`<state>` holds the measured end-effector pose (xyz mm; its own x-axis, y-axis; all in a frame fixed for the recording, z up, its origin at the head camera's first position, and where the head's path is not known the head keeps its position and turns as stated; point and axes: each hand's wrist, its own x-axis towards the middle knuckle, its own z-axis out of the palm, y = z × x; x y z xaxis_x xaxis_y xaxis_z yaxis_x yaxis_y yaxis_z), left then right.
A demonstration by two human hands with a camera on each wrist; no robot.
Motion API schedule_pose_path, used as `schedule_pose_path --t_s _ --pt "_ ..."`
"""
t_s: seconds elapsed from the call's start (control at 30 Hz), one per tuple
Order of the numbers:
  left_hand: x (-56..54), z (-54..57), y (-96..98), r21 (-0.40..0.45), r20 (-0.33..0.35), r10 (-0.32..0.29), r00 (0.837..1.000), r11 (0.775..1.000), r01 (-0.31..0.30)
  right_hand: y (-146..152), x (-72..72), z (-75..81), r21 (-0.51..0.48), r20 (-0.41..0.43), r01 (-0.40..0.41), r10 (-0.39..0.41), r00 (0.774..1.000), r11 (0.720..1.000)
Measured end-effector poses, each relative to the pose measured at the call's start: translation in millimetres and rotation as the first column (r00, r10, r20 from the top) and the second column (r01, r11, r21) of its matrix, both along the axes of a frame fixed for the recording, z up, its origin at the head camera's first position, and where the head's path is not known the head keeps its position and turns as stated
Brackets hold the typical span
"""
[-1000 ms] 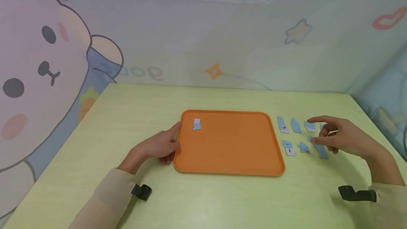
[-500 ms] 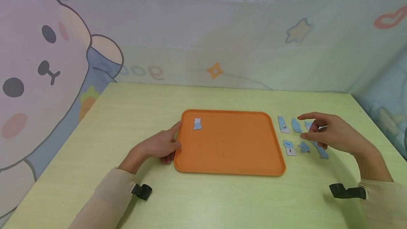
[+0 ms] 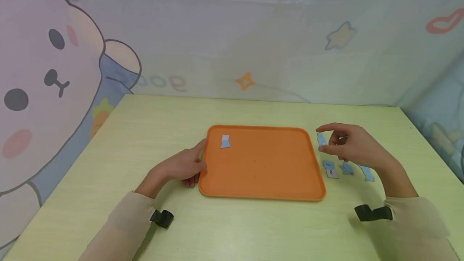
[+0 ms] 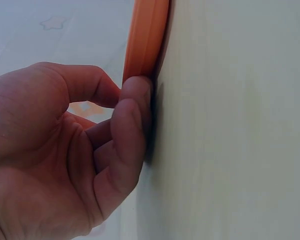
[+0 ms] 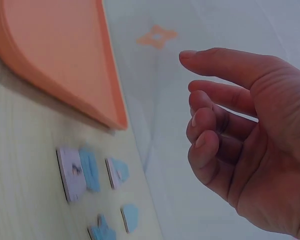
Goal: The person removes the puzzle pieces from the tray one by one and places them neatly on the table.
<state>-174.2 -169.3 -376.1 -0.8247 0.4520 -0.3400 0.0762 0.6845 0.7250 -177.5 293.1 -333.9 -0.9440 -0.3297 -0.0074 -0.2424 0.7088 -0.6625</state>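
Note:
An orange tray [image 3: 261, 164] lies on the table, and my left hand [image 3: 183, 166] holds its left rim between thumb and fingers. One small blue-and-white puzzle piece [image 3: 225, 141] rests in the tray's upper left. Off the tray's right side, my right hand [image 3: 351, 142] hovers with thumb and index finger apart and nothing between them. Nearest its fingertips is a narrow blue piece [image 3: 321, 138]. Below the hand lie a blue-and-white piece [image 3: 330, 169], a jagged blue piece [image 3: 346, 168] and a long blue piece [image 3: 367, 173]. The hand hides other pieces behind it.
The pale yellow-green table [image 3: 253, 228] ends at a printed cloth backdrop [image 3: 232, 31] with a cartoon bear at left. In the right wrist view, several pieces lie near the tray corner [image 5: 115, 117]. Each wrist carries a black camera mount [image 3: 373, 213].
My right hand has moved left across the pieces, from the far-right ones toward the tray's right edge. The left hand, the tray and the piece in it have stayed put.

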Motion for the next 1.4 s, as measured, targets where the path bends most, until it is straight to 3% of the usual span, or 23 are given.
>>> schedule_pose_path --t_s 0.33,0.6,0.77,0.97,1.13,1.4 --pt "-1.9 -0.8 2.0 -0.003 0.004 0.010 1.000 1.000 -0.010 -61 -21.4 -1.1 -0.032 0.005 -0.074 0.074 0.997 0.997" --pt "-2.0 -3.5 4.1 0.000 0.009 0.015 1.000 1.000 -0.015 -104 -40.1 -12.5 -0.084 0.099 -0.153 0.161 0.982 0.985" --pt "-3.2 -2.3 5.3 -0.001 0.001 0.016 1.000 1.000 -0.016 -125 -46.4 -16.8 -0.069 0.141 -0.208 0.216 0.966 0.976" --pt "-2.9 -1.9 5.2 -0.011 0.003 0.019 1.000 1.000 -0.019 -147 -51.7 -20.5 -0.012 0.173 -0.221 0.220 0.960 0.975" --pt "-3.8 -2.3 4.6 -0.014 -0.002 0.022 1.000 1.000 -0.022 -158 -57.1 -23.5 0.029 0.150 -0.216 0.209 0.966 0.976" --pt "-3.8 -3.4 5.1 -0.004 0.002 0.020 1.000 1.000 -0.020 -173 -63.9 -28.6 0.019 0.186 -0.241 0.233 0.954 0.970"
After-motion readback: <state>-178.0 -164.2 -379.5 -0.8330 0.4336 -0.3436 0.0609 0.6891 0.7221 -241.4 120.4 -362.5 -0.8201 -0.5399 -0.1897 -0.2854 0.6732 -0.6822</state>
